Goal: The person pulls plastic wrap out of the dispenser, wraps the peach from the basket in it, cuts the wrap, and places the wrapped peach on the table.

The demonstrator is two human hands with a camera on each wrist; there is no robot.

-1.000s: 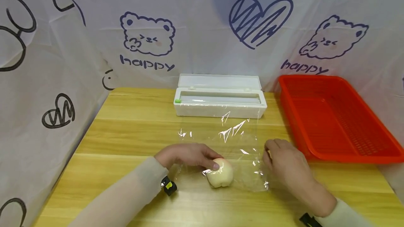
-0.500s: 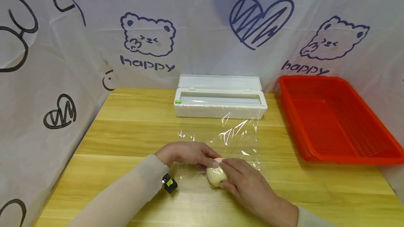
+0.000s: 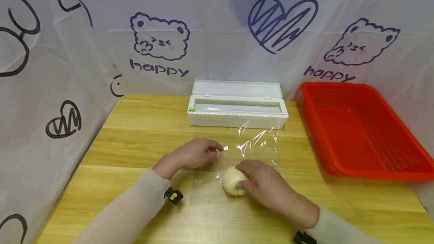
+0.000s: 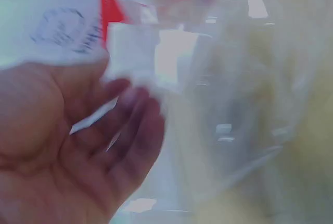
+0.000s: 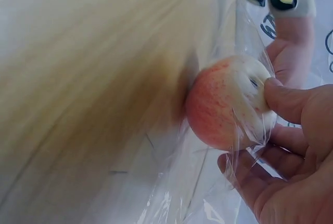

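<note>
My right hand (image 3: pixel 266 183) grips a pale apple (image 3: pixel 233 181) low over the table. The right wrist view shows the apple (image 5: pixel 223 101) with a red blush and clear film over part of it, thumb and fingers on its side. Transparent cling film (image 3: pixel 251 144) stretches forward from a white dispenser box (image 3: pixel 237 119) to the apple. My left hand (image 3: pixel 194 153) is off the apple, beyond it to the left, its fingers bent at the film's left part. In the left wrist view, blurred, the left hand (image 4: pixel 88 130) has loosely curved fingers with nothing clearly held.
The dispenser's lid (image 3: pixel 237 89) stands raised at the back. A red plastic basket (image 3: pixel 322 150) sits at the right edge of the wooden table (image 3: pixel 142 131). A printed white cloth (image 3: pixel 217 29) hangs behind and to the left.
My right hand came in from the right and took hold of the apple. My left hand let go of it and moved away, up and left. The apple has turned.
</note>
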